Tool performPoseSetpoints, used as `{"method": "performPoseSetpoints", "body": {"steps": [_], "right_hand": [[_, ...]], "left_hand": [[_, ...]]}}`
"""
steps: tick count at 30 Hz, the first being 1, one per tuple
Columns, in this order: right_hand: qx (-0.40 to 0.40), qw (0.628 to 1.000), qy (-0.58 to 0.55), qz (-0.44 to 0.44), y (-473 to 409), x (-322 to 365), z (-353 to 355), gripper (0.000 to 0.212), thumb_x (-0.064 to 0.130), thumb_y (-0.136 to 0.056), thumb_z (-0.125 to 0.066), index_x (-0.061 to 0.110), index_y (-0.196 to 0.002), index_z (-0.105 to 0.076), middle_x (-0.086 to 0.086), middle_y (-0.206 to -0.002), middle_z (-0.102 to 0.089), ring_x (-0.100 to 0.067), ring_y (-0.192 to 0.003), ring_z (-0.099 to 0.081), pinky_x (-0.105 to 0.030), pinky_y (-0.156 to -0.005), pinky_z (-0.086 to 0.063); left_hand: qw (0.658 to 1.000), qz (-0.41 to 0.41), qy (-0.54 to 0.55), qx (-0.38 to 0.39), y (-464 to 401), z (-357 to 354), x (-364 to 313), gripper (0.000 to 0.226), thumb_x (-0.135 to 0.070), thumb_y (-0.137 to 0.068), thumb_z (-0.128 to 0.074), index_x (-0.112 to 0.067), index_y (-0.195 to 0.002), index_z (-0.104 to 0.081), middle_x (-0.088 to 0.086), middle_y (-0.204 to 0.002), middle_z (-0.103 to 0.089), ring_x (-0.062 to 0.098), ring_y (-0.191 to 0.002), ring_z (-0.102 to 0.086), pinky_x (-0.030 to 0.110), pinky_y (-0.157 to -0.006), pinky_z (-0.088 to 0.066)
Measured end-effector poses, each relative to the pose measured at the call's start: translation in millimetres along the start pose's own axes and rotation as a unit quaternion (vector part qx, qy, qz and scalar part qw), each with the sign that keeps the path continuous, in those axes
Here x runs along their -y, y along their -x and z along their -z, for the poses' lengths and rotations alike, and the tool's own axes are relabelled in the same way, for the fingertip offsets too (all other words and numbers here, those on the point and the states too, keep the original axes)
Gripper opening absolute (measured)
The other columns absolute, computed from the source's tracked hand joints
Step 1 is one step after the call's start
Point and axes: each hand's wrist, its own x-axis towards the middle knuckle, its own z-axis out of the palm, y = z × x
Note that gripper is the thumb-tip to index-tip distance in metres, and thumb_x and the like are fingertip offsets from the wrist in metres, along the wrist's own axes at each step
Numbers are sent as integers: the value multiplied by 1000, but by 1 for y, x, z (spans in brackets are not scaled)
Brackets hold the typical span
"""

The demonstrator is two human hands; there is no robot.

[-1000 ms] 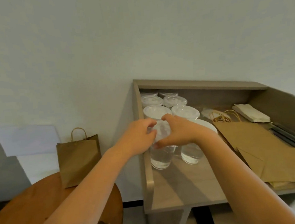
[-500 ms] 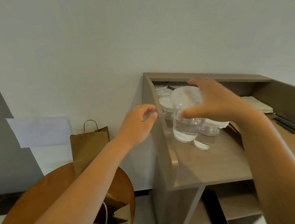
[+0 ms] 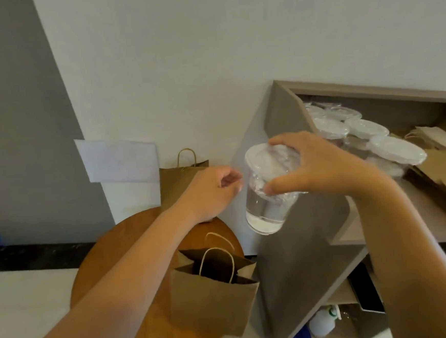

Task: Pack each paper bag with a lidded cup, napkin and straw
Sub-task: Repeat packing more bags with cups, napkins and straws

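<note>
Fingers of the left hand (image 3: pixel 212 188) hang loosely curled and hold nothing; the hand sits in the air just left of the cup, not touching it. Below it stands an open paper bag (image 3: pixel 213 295) on the round wooden table (image 3: pixel 101 261), handles up, mouth wide. A second paper bag (image 3: pixel 176 182) stands upright at the table's far edge against the wall. Next, the right hand (image 3: pixel 320 165) grips the lidded cup (image 3: pixel 267 189) from above, thumb on the near side of the rim, fingers over the lid. The cup is clear, tilted, with a little liquid at the bottom, and is held in the air above and right of the open bag. Further right, the shelf unit (image 3: pixel 304 263) holds more lidded cups (image 3: pixel 368 130), flat paper bags (image 3: pixel 443 172) and napkins (image 3: pixel 443 138).
</note>
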Motion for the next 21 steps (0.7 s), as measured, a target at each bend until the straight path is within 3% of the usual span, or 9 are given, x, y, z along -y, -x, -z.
{"method": "performPoseSetpoints", "body": {"steps": [6, 11, 14, 18, 21], "right_hand": [[66, 997, -37, -5, -28, 1, -81, 91, 55, -62, -76, 31, -138, -32, 5, -132, -39, -17, -118, -42, -34, -96, -43], [85, 994, -54, -32, -31, -18, -127, 95, 49, -62, -79, 32, -140, -28, 7, -133, -33, -12, -117, -33, -27, -87, -32], [89, 993, -69, -39, -27, -32, -140, 95, 47, -61, -80, 31, -140, -28, 9, -132, -31, -13, -125, -30, -28, -93, -34], [83, 991, -92, -53, -18, -54, -137, 99, 52, -52, -79, 35, -136, -31, 15, -125, -29, -9, -123, -30, -27, -93, -31], [43, 988, -134, -61, -14, -67, -130, 93, 49, -50, -78, 41, -130, -33, 14, -127, -31, -8, -119, -34, -27, -92, -32]], "left_hand": [[991, 110, -72, 16, 31, -9, 76, 29, -23, -97, -50, -20, -125, -57, -6, -119, -60, 5, -101, -54, 16, -84, -38], [964, 177, -186, 67, 38, -40, 137, 19, -21, -97, -49, -18, -109, -64, 0, -107, -65, 14, -93, -61, 26, -84, -51], [949, 166, -245, 107, 36, -56, 161, 22, -24, -98, -47, -16, -109, -65, 2, -106, -64, 18, -94, -60, 34, -87, -51], [926, 114, -320, 166, 31, -74, 178, 27, -31, -98, -44, -20, -109, -67, 0, -107, -62, 18, -103, -54, 33, -89, -41], [902, 109, -361, 211, 25, -83, 179, 44, -54, -90, -49, -25, -121, -61, -3, -118, -57, 19, -115, -44, 35, -92, -33]]}}
